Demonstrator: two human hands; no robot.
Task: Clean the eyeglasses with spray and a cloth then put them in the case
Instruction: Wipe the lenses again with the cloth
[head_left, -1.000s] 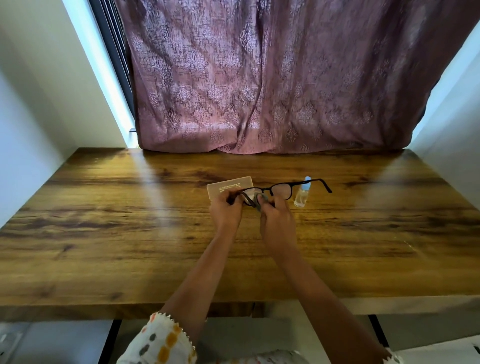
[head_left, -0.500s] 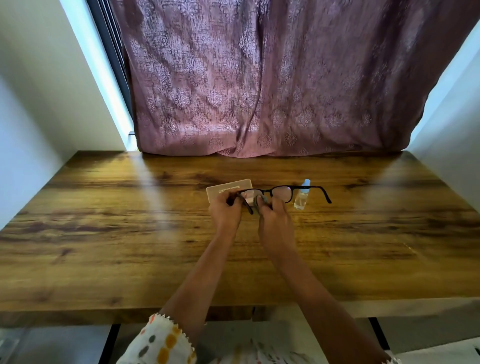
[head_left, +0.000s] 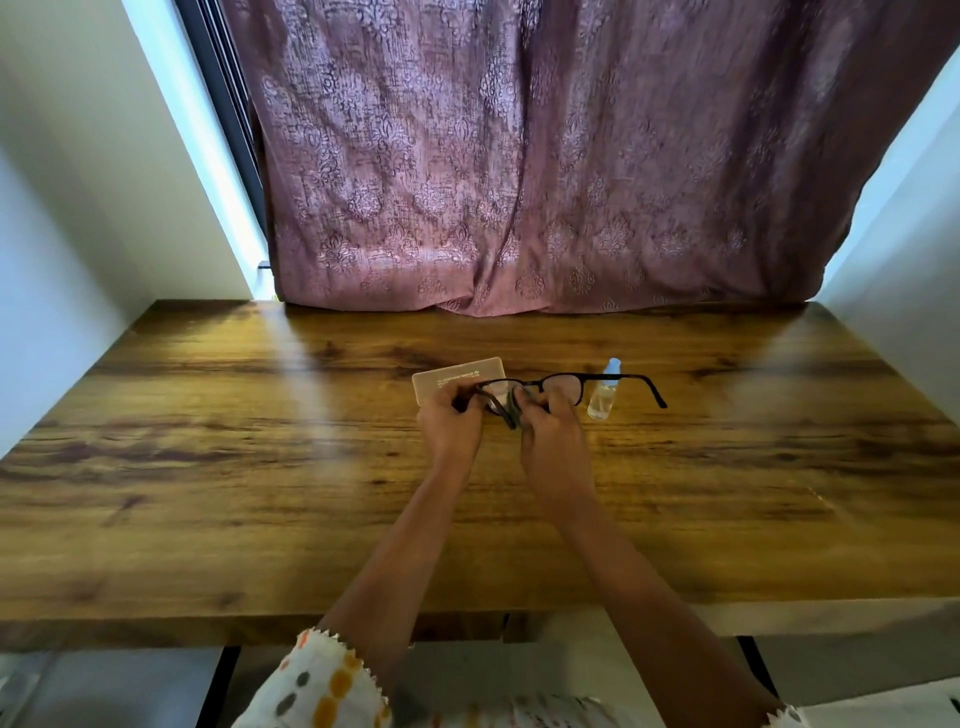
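Glasses (head_left: 563, 387) pinched by left grip (head_left: 449, 436), right grip (head_left: 553, 441) pinching cloth (head_left: 511, 410) on lens; that outstretched temple could topple spray bottle (head_left: 603, 399) right of centre.

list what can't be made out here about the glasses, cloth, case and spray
Head view only.
Cloth: mostly hidden by the right hand's fingers.
Eyeglasses: one lens and temple covered by both hands.
Case: print too small to read, near edge behind the left hand.
Spray bottle: liquid level too small to tell.
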